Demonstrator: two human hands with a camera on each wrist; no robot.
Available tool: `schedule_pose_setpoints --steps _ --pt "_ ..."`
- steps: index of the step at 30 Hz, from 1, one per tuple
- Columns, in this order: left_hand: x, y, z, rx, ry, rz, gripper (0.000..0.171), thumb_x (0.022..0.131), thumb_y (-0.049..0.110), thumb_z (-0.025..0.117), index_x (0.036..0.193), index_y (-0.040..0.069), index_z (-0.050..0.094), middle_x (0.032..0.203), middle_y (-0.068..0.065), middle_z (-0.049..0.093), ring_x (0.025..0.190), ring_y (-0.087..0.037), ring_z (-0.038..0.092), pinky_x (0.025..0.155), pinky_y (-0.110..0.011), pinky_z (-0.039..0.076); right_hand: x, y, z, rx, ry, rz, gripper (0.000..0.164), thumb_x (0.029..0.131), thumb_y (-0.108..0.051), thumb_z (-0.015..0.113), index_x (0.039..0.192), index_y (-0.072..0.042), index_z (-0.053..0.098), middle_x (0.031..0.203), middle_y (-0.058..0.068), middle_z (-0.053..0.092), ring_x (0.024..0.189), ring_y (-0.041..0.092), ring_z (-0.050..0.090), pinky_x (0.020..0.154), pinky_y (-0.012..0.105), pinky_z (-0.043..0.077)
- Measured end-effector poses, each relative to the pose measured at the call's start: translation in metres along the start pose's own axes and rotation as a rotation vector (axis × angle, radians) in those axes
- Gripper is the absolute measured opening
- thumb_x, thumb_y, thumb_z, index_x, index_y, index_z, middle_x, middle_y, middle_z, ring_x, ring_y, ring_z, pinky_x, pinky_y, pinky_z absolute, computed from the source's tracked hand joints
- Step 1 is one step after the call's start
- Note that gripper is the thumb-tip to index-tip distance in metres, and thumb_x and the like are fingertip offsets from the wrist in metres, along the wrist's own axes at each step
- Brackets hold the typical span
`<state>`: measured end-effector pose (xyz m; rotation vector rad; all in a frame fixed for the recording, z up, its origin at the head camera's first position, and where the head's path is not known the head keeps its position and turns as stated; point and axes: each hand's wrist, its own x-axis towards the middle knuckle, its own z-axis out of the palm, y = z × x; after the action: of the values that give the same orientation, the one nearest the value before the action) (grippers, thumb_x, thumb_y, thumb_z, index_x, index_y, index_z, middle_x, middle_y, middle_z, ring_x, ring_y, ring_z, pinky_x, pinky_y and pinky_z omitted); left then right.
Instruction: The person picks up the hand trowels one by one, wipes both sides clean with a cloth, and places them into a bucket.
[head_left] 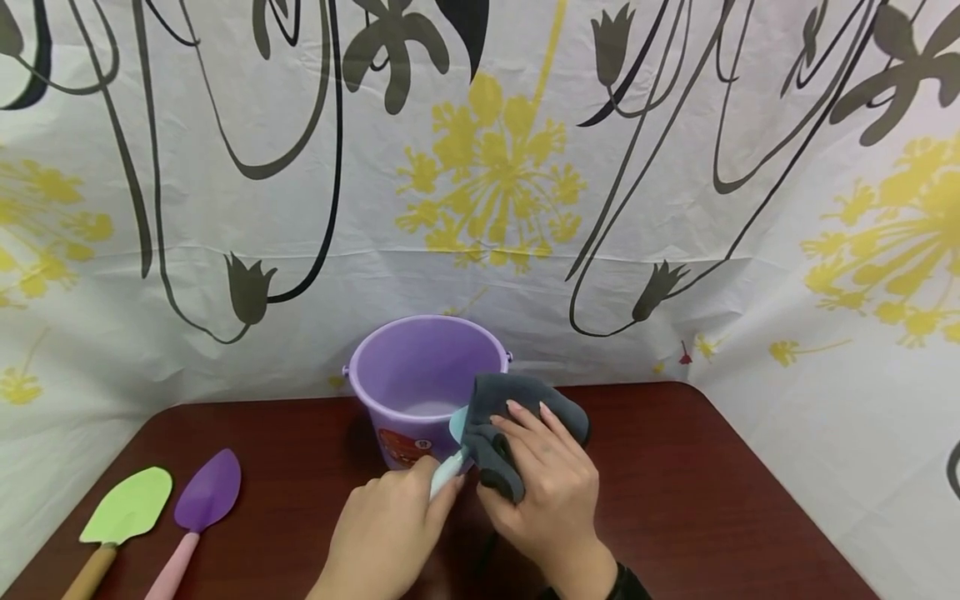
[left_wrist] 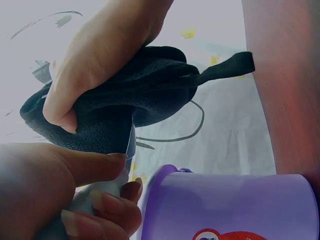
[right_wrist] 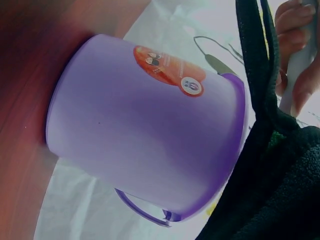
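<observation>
Head view: above the bench (head_left: 697, 483), toward its far edge, my left hand (head_left: 390, 521) gripped the pale-blue tool (head_left: 447, 475), my right hand (head_left: 551, 479) the grey cloth (head_left: 489, 402) around its blade (head_left: 457, 425); hard wiping risked twisting it loose.

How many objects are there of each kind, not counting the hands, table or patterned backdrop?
Buckets: 1 (purple bucket)
Cloths: 1 (grey cloth)
Flat-bladed tools lying down: 2 (green tool, purple tool)
Held tools: 1 (light-blue tool, partly covered)
Total: 5
</observation>
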<state>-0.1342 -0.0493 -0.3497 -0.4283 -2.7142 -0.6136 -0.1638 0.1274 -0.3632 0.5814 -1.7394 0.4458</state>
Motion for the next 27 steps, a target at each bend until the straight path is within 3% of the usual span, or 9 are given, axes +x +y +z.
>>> schedule_pose_setpoints --steps 4,10,19,25,27 --pt "-0.001 0.001 0.0 -0.001 -0.014 -0.002 0.03 0.094 0.043 0.069 0.08 0.019 0.057 0.054 0.008 0.043 0.045 -0.009 0.043 0.044 -0.029 0.03 0.002 0.001 -0.001 -0.018 0.022 0.007 0.031 0.079 -0.023 0.058 0.095 -0.006 0.078 0.096 0.003 0.079 0.098 0.025 0.076 0.097 0.045 0.054" --pt "-0.002 0.001 0.0 -0.005 -0.022 0.009 0.031 0.095 0.044 0.068 0.079 0.02 0.056 0.055 0.009 0.041 0.046 -0.007 0.04 0.044 -0.027 0.03 0.004 0.005 -0.004 -0.045 0.039 0.04 0.035 0.092 -0.032 0.056 0.098 -0.005 0.078 0.099 0.004 0.079 0.101 0.026 0.076 0.104 0.044 0.051" --pt "-0.002 0.002 -0.002 -0.014 -0.044 0.0 0.033 0.095 0.045 0.067 0.077 0.021 0.055 0.055 0.009 0.042 0.046 -0.007 0.04 0.044 -0.027 0.03 0.006 0.004 -0.008 -0.001 0.003 0.07 0.034 0.08 -0.022 0.06 0.102 -0.004 0.077 0.104 0.005 0.079 0.107 0.029 0.074 0.113 0.034 0.044" --pt "-0.002 0.002 -0.003 0.015 0.004 0.018 0.025 0.093 0.032 0.07 0.077 0.02 0.055 0.054 0.008 0.046 0.045 -0.01 0.045 0.044 -0.03 0.031 0.004 -0.006 -0.004 0.063 -0.045 -0.016 0.039 0.073 -0.022 0.061 0.103 -0.002 0.076 0.107 0.009 0.078 0.111 0.032 0.072 0.116 0.041 0.04" --pt "-0.003 0.001 -0.003 0.033 0.038 0.034 0.021 0.088 0.024 0.072 0.076 0.02 0.055 0.054 0.007 0.049 0.046 -0.013 0.049 0.044 -0.031 0.032 0.002 -0.011 -0.001 0.085 -0.07 -0.059 0.036 0.08 -0.025 0.06 0.104 -0.002 0.076 0.109 0.009 0.078 0.112 0.031 0.071 0.116 0.043 0.04"
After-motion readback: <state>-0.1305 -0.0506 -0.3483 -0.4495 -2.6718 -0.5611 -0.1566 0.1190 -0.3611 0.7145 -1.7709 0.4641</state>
